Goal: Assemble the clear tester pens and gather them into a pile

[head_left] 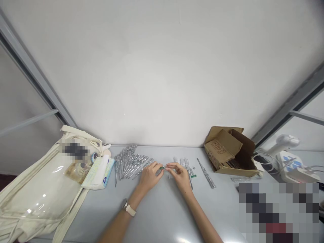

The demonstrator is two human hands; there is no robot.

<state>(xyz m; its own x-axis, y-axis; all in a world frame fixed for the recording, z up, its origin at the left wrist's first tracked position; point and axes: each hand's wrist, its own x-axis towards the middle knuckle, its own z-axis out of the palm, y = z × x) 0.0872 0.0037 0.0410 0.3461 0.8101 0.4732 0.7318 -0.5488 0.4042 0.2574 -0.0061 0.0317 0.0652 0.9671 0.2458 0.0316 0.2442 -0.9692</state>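
Both hands are working low over a grey counter (162,209), right in the middle of it. The left hand (149,176), with a watch (129,208) on its wrist, and the right hand (180,176) meet at a tiny green piece (162,167), held up just off the counter. Each grip looks closed on it between the fingertips, though it's so small from this head cam that I can't say exactly what the part is.

Just left of the left hand there's a fanned-out pile of tester screwdrivers (130,165), tips pointing toward the near side. A smaller bunch (183,165) lies just past the right hand, with a green strip (193,176) and a small round bit (194,167) beside it. Another screwdriver (206,172) sits on its own further right.

Behind that is an open cardboard box (230,152), flaps up, at the counter's back edge. Over on the left there's a pack of wipes (98,172) next to a cream tote bag (37,192). A white device (291,165) with cables (265,160) sits far right.
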